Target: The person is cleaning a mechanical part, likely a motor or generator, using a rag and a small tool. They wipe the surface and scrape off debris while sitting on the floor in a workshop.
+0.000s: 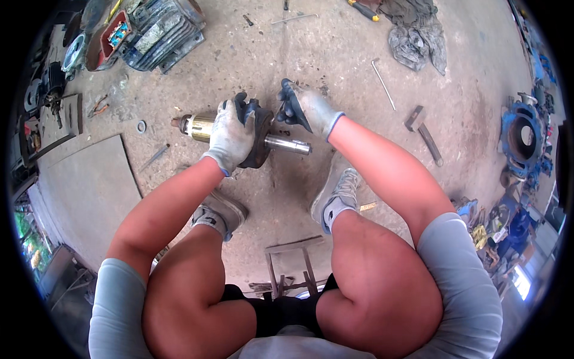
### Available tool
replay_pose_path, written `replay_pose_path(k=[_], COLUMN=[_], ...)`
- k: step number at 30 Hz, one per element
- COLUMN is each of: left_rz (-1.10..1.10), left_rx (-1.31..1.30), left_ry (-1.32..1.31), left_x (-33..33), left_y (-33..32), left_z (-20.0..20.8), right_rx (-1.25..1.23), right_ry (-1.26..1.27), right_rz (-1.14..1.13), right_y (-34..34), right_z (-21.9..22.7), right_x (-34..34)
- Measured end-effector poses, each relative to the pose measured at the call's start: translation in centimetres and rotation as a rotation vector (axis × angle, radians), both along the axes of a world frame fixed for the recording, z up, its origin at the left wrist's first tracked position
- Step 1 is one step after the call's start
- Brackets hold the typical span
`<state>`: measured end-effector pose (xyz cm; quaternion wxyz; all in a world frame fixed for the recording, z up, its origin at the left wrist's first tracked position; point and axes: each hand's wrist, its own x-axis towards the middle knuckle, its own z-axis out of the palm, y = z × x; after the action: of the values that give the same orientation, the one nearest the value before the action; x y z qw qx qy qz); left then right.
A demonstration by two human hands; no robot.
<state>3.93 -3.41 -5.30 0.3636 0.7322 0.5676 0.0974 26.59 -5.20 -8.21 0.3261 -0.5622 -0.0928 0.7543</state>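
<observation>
A motor rotor (pixel 201 127) with a brass-coloured body lies on the floor in front of my feet. A dark round end cover (pixel 260 137) sits around it, and its shiny steel shaft (pixel 289 144) sticks out to the right. My left hand (pixel 232 136), in a grey-white glove with dark fingertips, is wrapped over the end cover's left side. Just right of the cover, my gloved right hand (pixel 306 109) has its fingers curled together. Whatever those fingers may hold is hidden.
A finned motor housing (pixel 161 39) stands at the far left. Pliers (pixel 97 106), a metal ring (pixel 142 126) and a chisel-like tool (pixel 155 157) lie left. Rightward are a hammer (pixel 426 136), a thin rod (pixel 383 84), a rag (pixel 418 42) and a blue flange (pixel 521 137).
</observation>
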Motion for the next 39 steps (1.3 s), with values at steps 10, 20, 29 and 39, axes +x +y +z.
replay_pose_path(k=[10,20,29,39], left_rz=[-0.264,0.035,-0.133,-0.023], left_rx=[-0.388,0.284,-0.033,0.027], left_ry=[0.065,-0.150,-0.125,0.067], left_x=[-2.1,-2.1,-1.7,0.4], left_y=[8.9,13.3,-0.4,-0.9], left_z=[-2.7,-3.7,-0.7,0.6], right_rx=[-0.165,0.288,0.189,0.407], right_ry=[0.129,-0.372,-0.400,-0.935], right_rz=[-0.065,0.388,0.447,0.392], right_y=[1.1,1.8,2.7,0.2], right_z=[-2.8,-1.4,1.5,1.3], right_x=[0.3,-0.4,-1.5,-3.7])
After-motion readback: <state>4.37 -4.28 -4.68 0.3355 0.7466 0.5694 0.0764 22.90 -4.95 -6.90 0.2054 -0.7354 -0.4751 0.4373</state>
